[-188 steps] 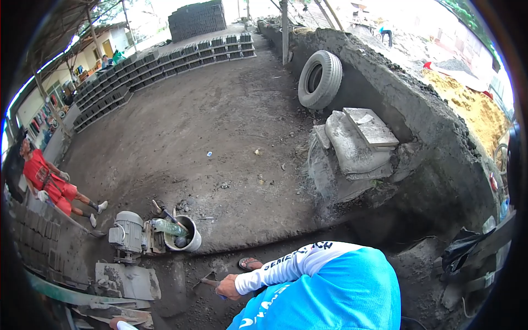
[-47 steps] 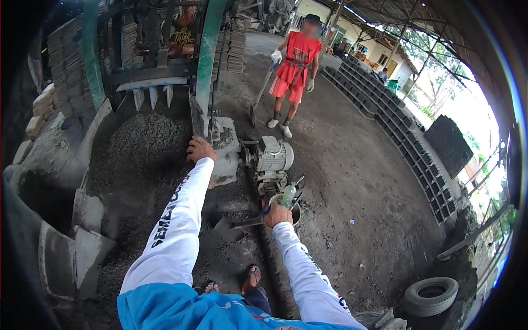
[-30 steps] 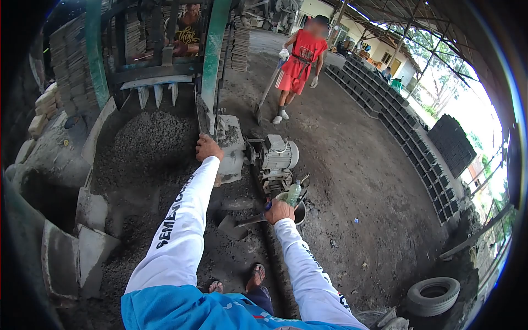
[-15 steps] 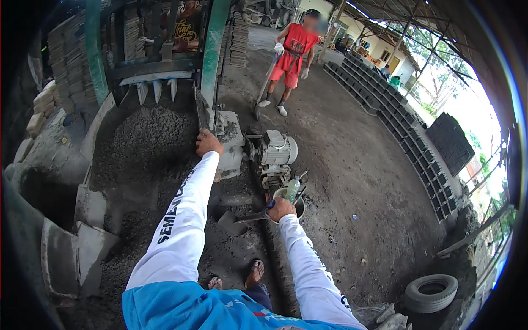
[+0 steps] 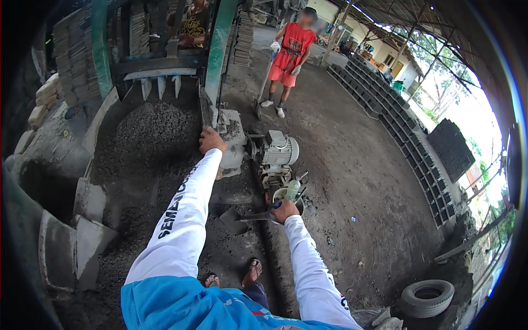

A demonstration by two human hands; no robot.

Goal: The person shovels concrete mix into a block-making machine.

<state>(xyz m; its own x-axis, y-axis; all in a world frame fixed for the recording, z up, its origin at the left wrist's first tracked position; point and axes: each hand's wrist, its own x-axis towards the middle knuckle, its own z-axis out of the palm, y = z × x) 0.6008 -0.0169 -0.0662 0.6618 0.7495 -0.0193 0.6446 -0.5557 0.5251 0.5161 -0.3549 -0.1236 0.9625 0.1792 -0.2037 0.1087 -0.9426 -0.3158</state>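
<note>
My left hand [image 5: 211, 140] is closed at the lower end of a plate edge [image 5: 207, 110] beside the green machine post [image 5: 220, 49]; what its fingers hold is hard to make out. A heap of dark grey mix [image 5: 151, 129] lies left of it. Further right and nearer me, my right hand [image 5: 285, 210] is wrapped round the handle of a tool whose flat blade [image 5: 234, 221] points left. Just beyond that hand are a bucket [image 5: 300, 205] and a clear bottle [image 5: 293, 190]. An electric motor [image 5: 279, 148] stands between my hands, a little further off.
A person in red [image 5: 291, 52] stands ahead with a long-handled shovel [image 5: 265, 82]. Another person [image 5: 192, 25] is partly visible behind the machine frame. Rows of dark blocks [image 5: 393, 113] line the right side. A tyre [image 5: 427, 298] lies at lower right, broken slabs [image 5: 91, 247] at lower left.
The view has shifted slightly. Both hands keep nearly the same places and grips. The person in red has turned the head and moved the free arm a little.
</note>
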